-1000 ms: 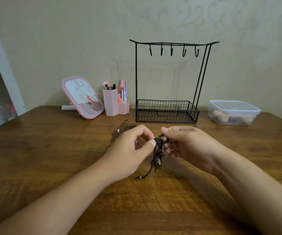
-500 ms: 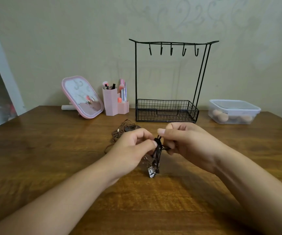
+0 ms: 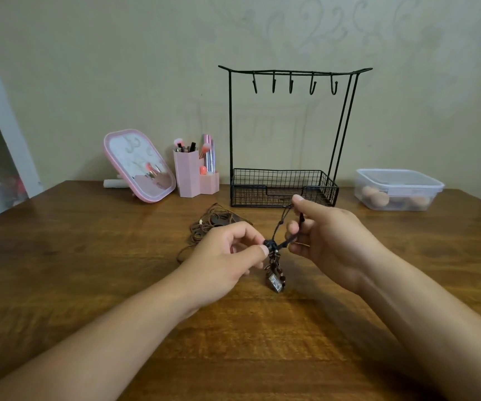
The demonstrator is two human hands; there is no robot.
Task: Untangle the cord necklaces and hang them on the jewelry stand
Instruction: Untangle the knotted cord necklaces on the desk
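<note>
right hand point(image 3: 332, 241) lifted, tub point(image 3: 398, 189) holding sponges point(image 3: 378, 198)

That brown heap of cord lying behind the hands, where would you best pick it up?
Probably from above, pinching a loop at the top of the brown cord pile. It lies flat and loose on the table, with no stiff part to hold, and the stand blocks the far side.

glossy wood table point(image 3: 89, 256), black wire jewelry stand point(image 3: 284, 186), cord necklace point(image 3: 277, 244)
</note>
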